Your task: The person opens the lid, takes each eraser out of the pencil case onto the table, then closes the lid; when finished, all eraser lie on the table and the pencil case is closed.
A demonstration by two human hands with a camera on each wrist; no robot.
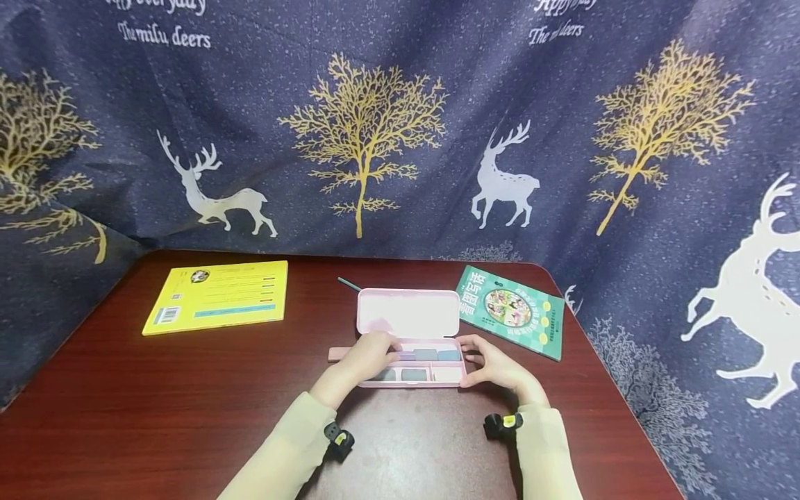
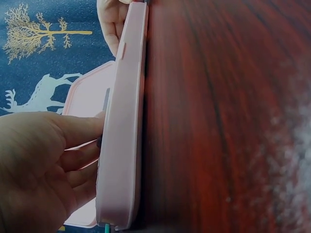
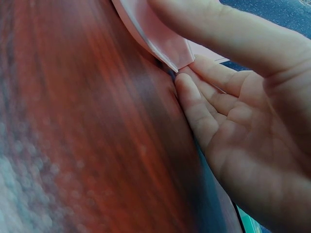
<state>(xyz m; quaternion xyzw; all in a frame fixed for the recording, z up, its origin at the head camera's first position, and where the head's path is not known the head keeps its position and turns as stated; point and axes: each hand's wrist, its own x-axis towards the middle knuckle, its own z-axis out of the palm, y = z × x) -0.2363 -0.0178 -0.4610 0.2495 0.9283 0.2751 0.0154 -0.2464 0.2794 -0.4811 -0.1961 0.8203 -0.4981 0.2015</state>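
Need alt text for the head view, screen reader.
An open pink case sits on a dark red table, the left hand reaching into it, the right hand holding its right end. A yellow book lies to the left, a green book to the right; behind hangs a dark blue cloth printed with deer and trees.

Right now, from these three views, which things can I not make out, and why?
Head view: the left grip covers part of the pink box, so what lies beneath is hidden.
Head view: the yellow book has print too small to read.
Left wrist view: the front wall hides most of what lies inside the box.
Right wrist view: the top edge cuts off much of the box.
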